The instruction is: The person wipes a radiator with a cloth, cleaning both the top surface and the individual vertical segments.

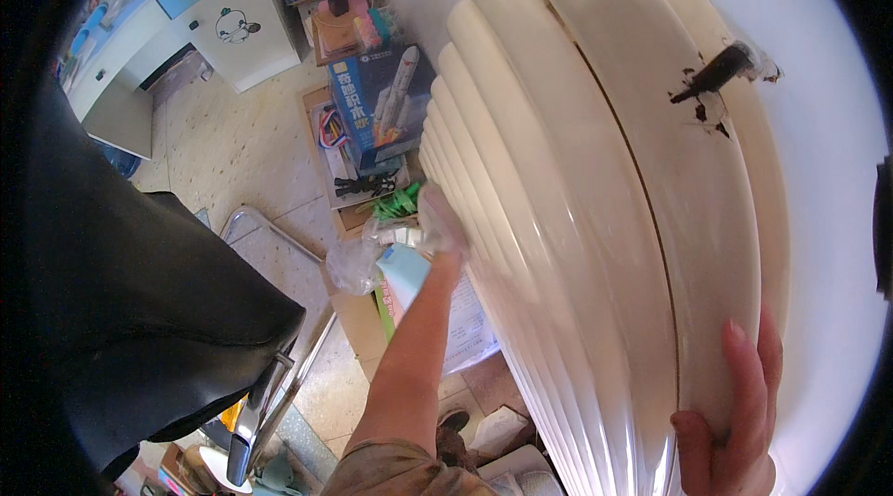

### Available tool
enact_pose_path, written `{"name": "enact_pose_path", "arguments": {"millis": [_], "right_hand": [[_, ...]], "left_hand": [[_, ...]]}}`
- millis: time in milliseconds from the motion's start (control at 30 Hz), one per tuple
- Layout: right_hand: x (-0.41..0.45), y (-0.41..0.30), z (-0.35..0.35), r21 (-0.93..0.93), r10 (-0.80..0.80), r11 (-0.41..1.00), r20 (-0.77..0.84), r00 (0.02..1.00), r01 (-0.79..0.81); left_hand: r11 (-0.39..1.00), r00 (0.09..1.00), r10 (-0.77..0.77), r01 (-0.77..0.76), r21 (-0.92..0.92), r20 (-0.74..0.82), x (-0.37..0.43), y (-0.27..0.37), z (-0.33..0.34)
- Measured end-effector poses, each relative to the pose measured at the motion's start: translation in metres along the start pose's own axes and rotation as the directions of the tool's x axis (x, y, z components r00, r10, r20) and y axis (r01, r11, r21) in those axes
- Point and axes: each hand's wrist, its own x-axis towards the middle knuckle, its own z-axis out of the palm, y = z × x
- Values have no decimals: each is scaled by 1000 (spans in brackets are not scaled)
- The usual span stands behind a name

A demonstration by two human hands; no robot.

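A tall, cream, ribbed panel (593, 217) with a glossy surface curves down through the picture. My left hand (444, 220) is blurred at its left edge, beside the ribs; something pale covers or lies against the hand, and whether it holds a cloth cannot be told. My right hand (743, 398) grips the smooth rounded border at the lower right, thumb and fingers spread around it. Higher on that border is a dark torn patch (718, 74).
Left of the panel, a box with a rocket picture (391, 102), green ribbon (398, 202), clear plastic (352, 266) and cartons crowd the floor. A black-covered chair (174, 287) with a metal frame (275, 227) stands left. A white desk (237, 29) is behind.
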Motion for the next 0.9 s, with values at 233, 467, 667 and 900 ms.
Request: {"name": "enact_pose_path", "arguments": {"millis": [233,467,667,900], "right_hand": [[-3,4,9,141,66,988,-14,998,-64],[11,3,1,-92,-242,970,-211,947,227],[0,3,3,-181,-30,983,-65,997,18],[2,11,4,-92,-168,983,-114,979,158]], "left_hand": [[915,982,-160,184,-360,95,77,-9,-26],[674,966,-207,257,-692,157,51,-31,-21],[944,968,-197,230,-235,158,-45,-10,-15],[986,997,-62,53,-160,-48,-132,10,19]]}}
